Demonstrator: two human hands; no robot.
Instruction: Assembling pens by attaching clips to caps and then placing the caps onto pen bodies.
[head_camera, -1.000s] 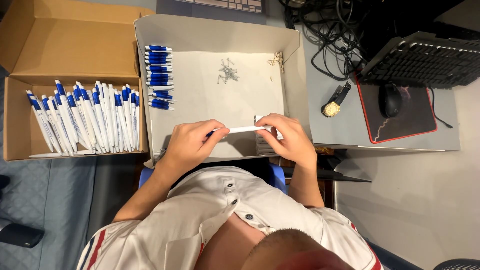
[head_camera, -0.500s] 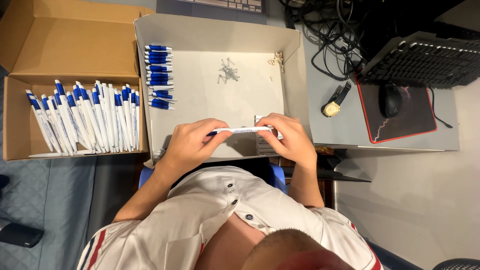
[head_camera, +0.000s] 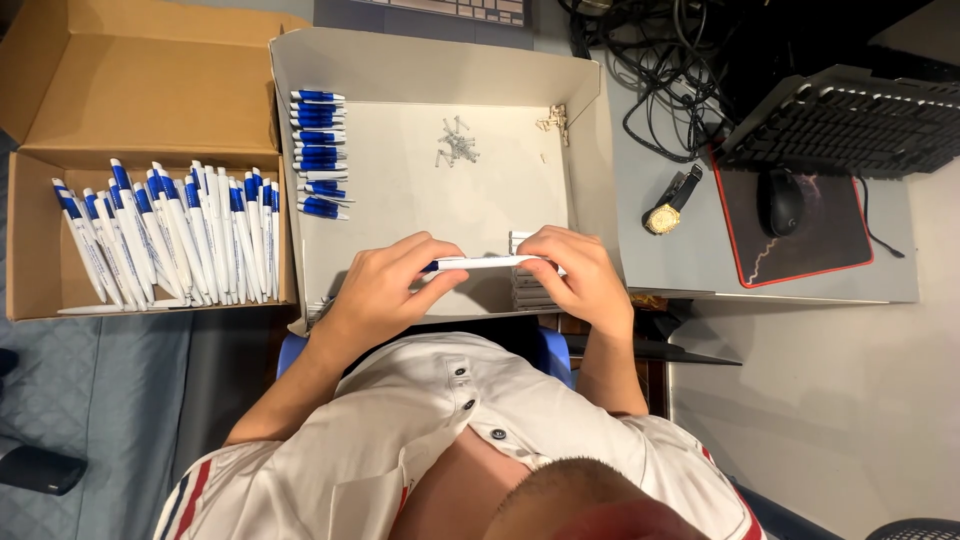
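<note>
Left hand (head_camera: 385, 285) and right hand (head_camera: 580, 275) pinched shut on white pen (head_camera: 490, 263), frame centre. Assembly step apparently underway. Next move likely needs firm, aligned pressing.

A box of pens (head_camera: 160, 240) lies left of the tray (head_camera: 430, 70); a wristwatch (head_camera: 672, 205) lies right.

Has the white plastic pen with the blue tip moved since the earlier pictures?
No. The white plastic pen with the blue tip stays level between both hands, over the near edge of the shallow white cardboard tray.

Fingers (head_camera: 545, 262) hide both ends of the pen (head_camera: 490, 263).
</note>
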